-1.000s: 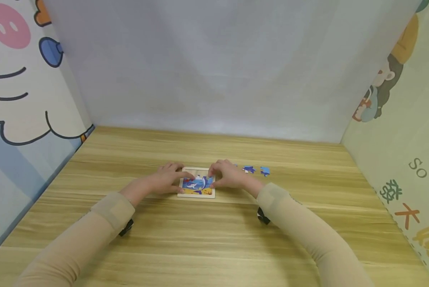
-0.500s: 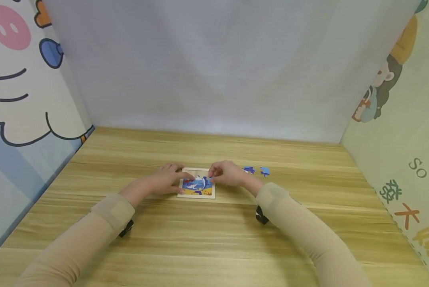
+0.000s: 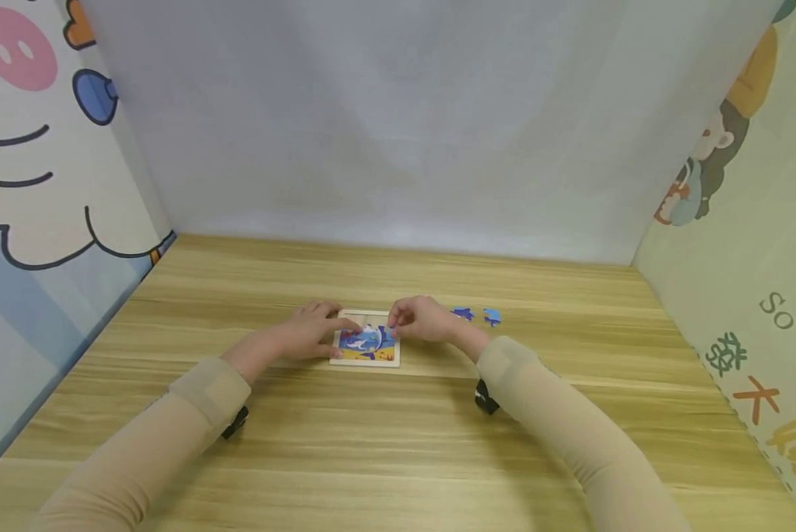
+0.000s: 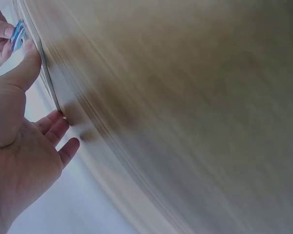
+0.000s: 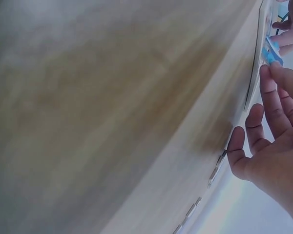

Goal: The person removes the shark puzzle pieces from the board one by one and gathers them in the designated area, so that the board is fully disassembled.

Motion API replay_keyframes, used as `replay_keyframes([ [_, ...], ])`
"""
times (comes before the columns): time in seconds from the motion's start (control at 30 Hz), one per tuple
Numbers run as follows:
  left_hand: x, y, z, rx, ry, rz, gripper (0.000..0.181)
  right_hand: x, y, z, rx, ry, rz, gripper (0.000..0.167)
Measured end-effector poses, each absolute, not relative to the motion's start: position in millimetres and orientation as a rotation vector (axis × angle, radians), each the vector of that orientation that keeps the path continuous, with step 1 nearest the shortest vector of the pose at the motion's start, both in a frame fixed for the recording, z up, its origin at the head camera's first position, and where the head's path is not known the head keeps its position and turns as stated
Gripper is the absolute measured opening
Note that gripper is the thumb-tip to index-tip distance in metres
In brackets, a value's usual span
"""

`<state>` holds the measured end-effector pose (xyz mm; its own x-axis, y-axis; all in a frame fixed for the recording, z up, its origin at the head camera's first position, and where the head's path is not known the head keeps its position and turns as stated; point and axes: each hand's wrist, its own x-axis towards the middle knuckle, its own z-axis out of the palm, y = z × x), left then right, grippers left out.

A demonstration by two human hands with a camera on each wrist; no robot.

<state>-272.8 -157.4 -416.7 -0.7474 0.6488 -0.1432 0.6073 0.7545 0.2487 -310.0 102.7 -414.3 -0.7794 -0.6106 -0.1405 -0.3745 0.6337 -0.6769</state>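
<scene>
A small framed puzzle [image 3: 369,363] with a blue sea picture lies flat on the table; bare wood shows along its far part. My left hand [image 3: 304,332] rests at its left side, fingers spread, fingertips on the frame and picture. At the right side, my right hand [image 3: 424,321] pinches a blue piece [image 5: 272,52] between thumb and forefinger; in the right wrist view the piece stands tilted above the frame. The left wrist view also shows my left hand [image 4: 24,126] touching the frame's edge.
Loose blue puzzle pieces lie to the right of my right hand, one [image 3: 463,313] close to it and another [image 3: 492,317] farther right. A pale curtain [image 3: 398,148] hangs behind the wooden table [image 3: 371,443], with printed panels at both sides.
My right hand has lifted slightly at the frame's right edge, its thumb drawing up towards the fingers with the blue piece. The left hand has stayed in place.
</scene>
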Motion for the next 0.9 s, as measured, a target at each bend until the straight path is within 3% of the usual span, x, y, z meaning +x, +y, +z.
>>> replay_keyframes([
  [0.47, -269, -145, -417, 1.357, 2.710, 0.303, 0.047, -308, 102, -414, -0.793, 2.496, -0.918, 0.009],
  [0.9, -269, -140, -412, 1.326, 2.575, 0.279, 0.056, -310, 105, -417, -0.758, 2.494, -0.950, 0.010],
])
